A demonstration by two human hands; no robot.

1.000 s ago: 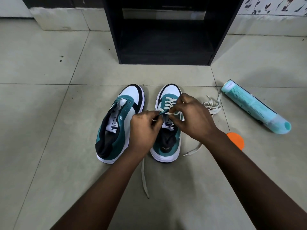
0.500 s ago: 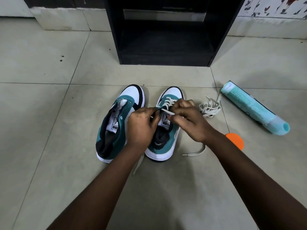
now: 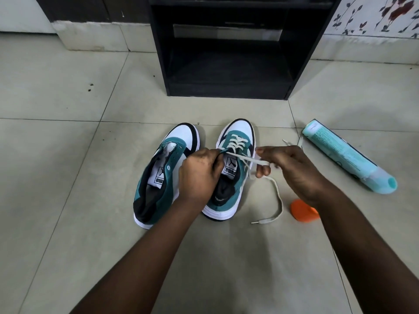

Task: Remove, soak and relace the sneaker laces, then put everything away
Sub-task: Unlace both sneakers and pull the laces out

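Both sneakers carry a tongue label reading PUMA with the leaping-cat mark, seen upside down from here. The left sneaker (image 3: 163,175) stands unlaced on the tiled floor (image 3: 68,189), its tongue loose. Just to its right, the right sneaker (image 3: 235,159) is laced through its far eyelets only; small pale lettering on its insole is too small to read.

The left hand (image 3: 199,175) is curled over the near left edge of the right sneaker's opening, its fingertips gripping the eyelet flap. The right hand (image 3: 292,166) is raised to the right of the shoe, thumb and fingers pinching the white lace (image 3: 277,196), which runs taut from the eyelets to the hand, then hangs and curves down to the floor, its tip lying near an orange lid (image 3: 302,211).

Farther right lies a teal spray can (image 3: 347,155) on its side; its printed text is unreadable. A black cabinet (image 3: 226,75) stands at the far side.
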